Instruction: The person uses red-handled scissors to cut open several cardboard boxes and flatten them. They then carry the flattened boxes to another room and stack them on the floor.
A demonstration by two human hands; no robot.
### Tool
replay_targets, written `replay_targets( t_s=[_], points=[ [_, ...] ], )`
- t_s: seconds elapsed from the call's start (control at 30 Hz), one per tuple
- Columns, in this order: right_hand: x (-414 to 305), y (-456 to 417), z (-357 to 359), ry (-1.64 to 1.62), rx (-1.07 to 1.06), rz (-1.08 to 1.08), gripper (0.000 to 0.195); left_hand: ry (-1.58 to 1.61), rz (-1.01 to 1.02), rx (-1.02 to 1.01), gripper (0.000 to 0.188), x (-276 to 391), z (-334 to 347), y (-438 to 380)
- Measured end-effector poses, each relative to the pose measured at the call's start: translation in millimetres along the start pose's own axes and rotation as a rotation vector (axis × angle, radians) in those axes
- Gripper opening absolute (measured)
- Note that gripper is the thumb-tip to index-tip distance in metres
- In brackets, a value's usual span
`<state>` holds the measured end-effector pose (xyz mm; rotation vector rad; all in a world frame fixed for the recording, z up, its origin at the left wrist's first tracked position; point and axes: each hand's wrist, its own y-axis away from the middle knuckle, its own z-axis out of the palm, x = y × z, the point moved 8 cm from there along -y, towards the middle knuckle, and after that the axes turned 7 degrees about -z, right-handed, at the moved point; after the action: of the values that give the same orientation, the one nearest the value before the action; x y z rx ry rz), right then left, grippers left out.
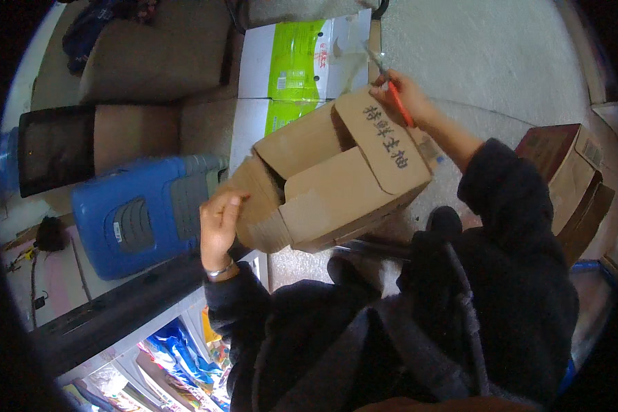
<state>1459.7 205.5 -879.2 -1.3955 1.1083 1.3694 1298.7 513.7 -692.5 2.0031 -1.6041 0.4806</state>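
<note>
A brown cardboard box (335, 190) with dark writing on one end flap is held up at a tilt before me. Its flaps lie folded inward, with dark gaps between them. My left hand (221, 221), a metal bracelet at its wrist, grips the flap at the box's left end. My right hand (401, 98) is at the far right corner and holds scissors with a red handle (400, 104), their blades pointing away from me. Beyond the box, a flattened white and green carton (293, 62) lies partly covered.
A blue plastic case (98, 221) with grey panels stands at the left, above shelves of colourful packets (180, 350). Another opened cardboard box (571, 180) sits on the right. A brown upholstered seat (154, 51) is at the upper left. My feet are below the box.
</note>
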Motion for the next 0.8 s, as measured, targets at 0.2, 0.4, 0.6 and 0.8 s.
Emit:
replay_targets(
  t_s=[0.2,0.4,0.6,0.8],
  points=[
    [-46,11,10,-0.071,-0.004,0.053,0.027,-0.551,-0.009,-0.064,0.031,21,15,37],
    [-84,27,42,0.22,-0.074,-0.241,0.025,-0.416,0.485,-0.318,0.049,103,112,51],
    [-48,27,32,0.161,-0.034,-0.004,0.02,-0.533,0.433,-0.333,0.091,89,187,65],
    [-47,32,36,0.259,-0.06,-0.083,0.018,-0.366,0.179,-0.772,0.057,51,256,78]
  ],
)
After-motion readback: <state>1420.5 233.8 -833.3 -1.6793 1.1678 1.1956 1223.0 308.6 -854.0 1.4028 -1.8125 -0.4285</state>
